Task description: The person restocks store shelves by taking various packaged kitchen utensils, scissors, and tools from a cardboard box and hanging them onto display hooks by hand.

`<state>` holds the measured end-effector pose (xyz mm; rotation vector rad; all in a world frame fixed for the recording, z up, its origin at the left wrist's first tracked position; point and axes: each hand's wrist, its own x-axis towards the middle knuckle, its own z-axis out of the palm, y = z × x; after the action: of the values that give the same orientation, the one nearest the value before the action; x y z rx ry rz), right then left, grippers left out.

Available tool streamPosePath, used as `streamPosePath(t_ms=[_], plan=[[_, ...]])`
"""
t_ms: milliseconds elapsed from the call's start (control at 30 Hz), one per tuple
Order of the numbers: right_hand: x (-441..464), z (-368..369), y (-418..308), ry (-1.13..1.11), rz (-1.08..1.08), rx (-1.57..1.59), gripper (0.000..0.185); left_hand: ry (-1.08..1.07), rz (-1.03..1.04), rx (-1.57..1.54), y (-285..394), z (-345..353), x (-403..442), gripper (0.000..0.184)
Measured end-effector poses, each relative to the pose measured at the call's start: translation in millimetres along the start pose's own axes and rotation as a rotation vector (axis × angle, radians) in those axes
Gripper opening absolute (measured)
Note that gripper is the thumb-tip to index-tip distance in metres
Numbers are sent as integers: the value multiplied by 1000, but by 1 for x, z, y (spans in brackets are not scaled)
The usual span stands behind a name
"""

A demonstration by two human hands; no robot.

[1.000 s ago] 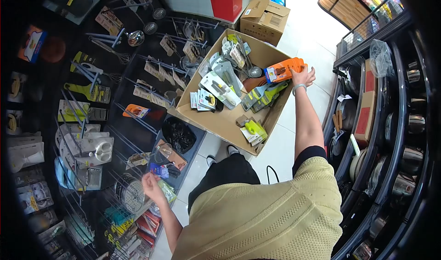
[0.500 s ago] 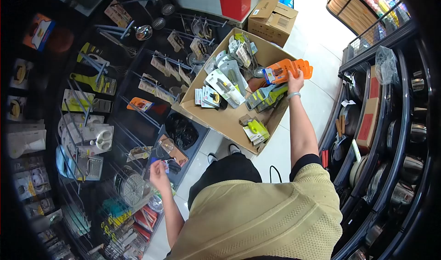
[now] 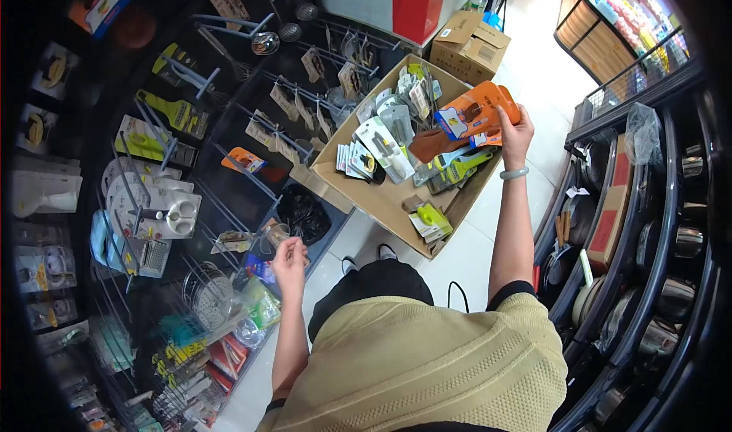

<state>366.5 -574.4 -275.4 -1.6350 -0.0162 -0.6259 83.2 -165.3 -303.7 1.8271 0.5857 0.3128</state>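
My right hand (image 3: pixel 516 132) grips the right end of some orange-carded packages (image 3: pixel 476 110), held over the right side of a large open cardboard box (image 3: pixel 366 201). Brown tool heads (image 3: pixel 431 145) hang below the cards. Green-and-grey packaged tools (image 3: pixel 457 169) lie in the box just under them. White-carded packs (image 3: pixel 383 150) and a yellow-green item (image 3: pixel 430 217) are in the box too. My left hand (image 3: pixel 289 258) is beside the rack's lower ledge, its fingers drawn together near a clear round item (image 3: pixel 274 236); whether they hold anything is too small to tell.
On the left stands a dark display rack with metal hooks (image 3: pixel 259 184) and hanging kitchen tools. A black plastic bag (image 3: pixel 303 212) sits by its ledge. Behind the large box is a smaller closed carton (image 3: pixel 469 47). Shelves of pans (image 3: pixel 595 279) run along the right.
My right hand has lifted the orange packages, which now tilt with their brown heads showing. My left hand has moved right and slightly up. The whole view has shifted a little.
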Motion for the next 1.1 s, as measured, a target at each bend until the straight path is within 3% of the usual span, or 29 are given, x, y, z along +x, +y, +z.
streamPosePath(t_ms=[100, 267, 333, 367, 400, 500, 533, 600, 633, 667, 767, 833, 900, 933, 967, 1000, 1067, 1100], plan=[[0, 9, -65, -125, 119, 84, 17, -104, 195, 114, 20, 19, 15, 23], [-25, 53, -146, -343, 150, 256, 19, -253, 529, 471, 107, 50, 30, 85], [-41, 74, -162, -417, 196, 365, 20, -310, 599, 570, 102, 60, 36, 94], [-50, 84, -171, -448, 212, 358, 20, -367, 520, 524, 96, 64, 37, 89], [-59, 95, -180, -480, 237, 400, 19, -575, 372, 466, 97, 62, 42, 73], [-84, 122, -200, -567, 292, 359, 17, -541, 244, 102, 70, 59, 29, 35], [-91, 128, -186, -664, 224, 413, 34, -527, 212, 55, 63, 56, 24, 33], [-115, 144, -171, -780, 345, 680, 60, -495, 152, -40, 50, 47, 19, 29], [-130, 149, -163, -934, 476, 772, 84, -472, 145, -50, 52, 42, 17, 27], [-147, 155, -137, -1059, 555, 796, 88, -458, 142, -77, 50, 37, 16, 28], [-203, 170, -115, -1334, 645, 647, 82, -445, 120, -104, 37, 26, 13, 31], [-236, 183, -104, -1305, 608, 617, 56, -481, 79, -43, 19, 23, 11, 36], [-248, 192, -103, -1287, 671, 639, 37, -492, 125, 264, 7, 8, 10, 39], [-252, 197, -94, -1310, 689, 707, 28, -497, 149, 417, 2, -2, 9, 40], [-257, 202, -80, -1289, 620, 641, 23, -439, 241, 273, -22, -15, 8, 45], [-255, 202, -81, -1325, 619, 595, 23, -483, 169, 403, -33, -32, 14, 47], [-256, 200, -86, -1403, 621, 497, 22, -167, -72, 96, -18, -51, 12, 43], [-260, 201, -82, -1457, 666, 483, 25, -94, -44, 27, 1, -59, 10, 39]])
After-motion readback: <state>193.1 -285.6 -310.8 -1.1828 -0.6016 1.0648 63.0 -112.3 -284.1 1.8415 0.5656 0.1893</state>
